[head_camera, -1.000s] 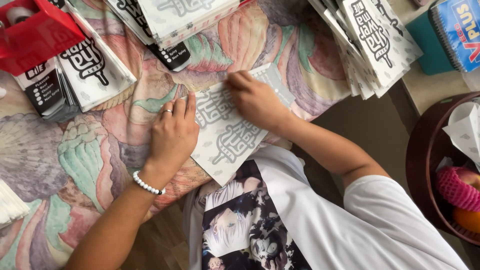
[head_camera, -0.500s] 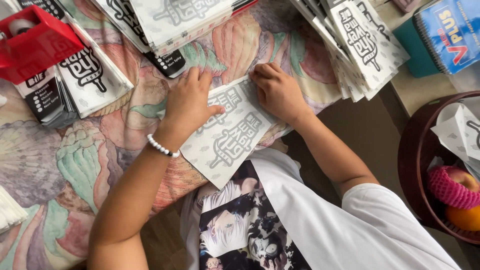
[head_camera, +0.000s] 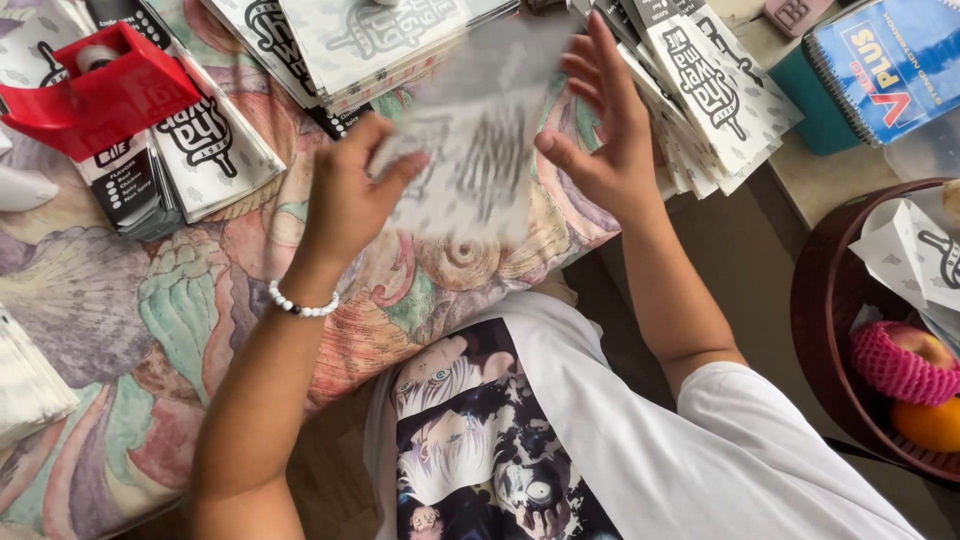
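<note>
Above shell-patterned cloth (head_camera: 130, 330), left hand (head_camera: 345, 200) pinching blurred white printed sheet (head_camera: 480, 150) at its left edge, lifting it off surface. Right hand (head_camera: 605, 130) spreading open beside right edge, steadying it. Stacks of matching sheets (head_camera: 350, 40) lying far, within reach; red tape dispenser (head_camera: 100, 90) far left.

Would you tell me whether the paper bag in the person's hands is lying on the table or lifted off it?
Lifted: the paper bag is motion-blurred above the patterned tablecloth, pinched by the left hand, with the right hand beside it.
</note>
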